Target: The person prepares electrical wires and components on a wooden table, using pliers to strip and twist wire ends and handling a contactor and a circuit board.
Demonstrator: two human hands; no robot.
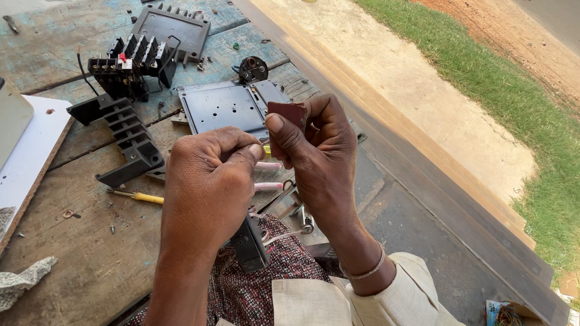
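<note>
Both hands are working close together over the near edge of the desk [90, 265]. The left hand [208, 181] is curling shut, thumb and forefinger pinching a small piece with a yellow tip [266, 149]; most of that piece is hidden, so its shape cannot be told. The right hand [320, 151] is pinching a folded scrap of reddish-brown abrasive paper [289, 112] between thumb and forefingers, pressing it against the yellow tip.

Judging from the layout, a device is lying well taken apart: the grey metal plate [220, 107] is sitting bare just beyond the hands, the black ribbed bracket [124, 136] is lying to its left, the black terminal block [130, 63] and a dark cover panel [172, 27] farther off. Nothing is looking reassembled yet, so cleaning seems under way with refitting left.

A dark grey block with wires [249, 244] is resting on the patterned cloth [241, 296] in the lap, below the left hand. Pink-sleeved leads [267, 187] are showing between the hands. A yellow-handled screwdriver [138, 196] is lying left of the left hand. Loose screws are scattering across the wood.
</note>
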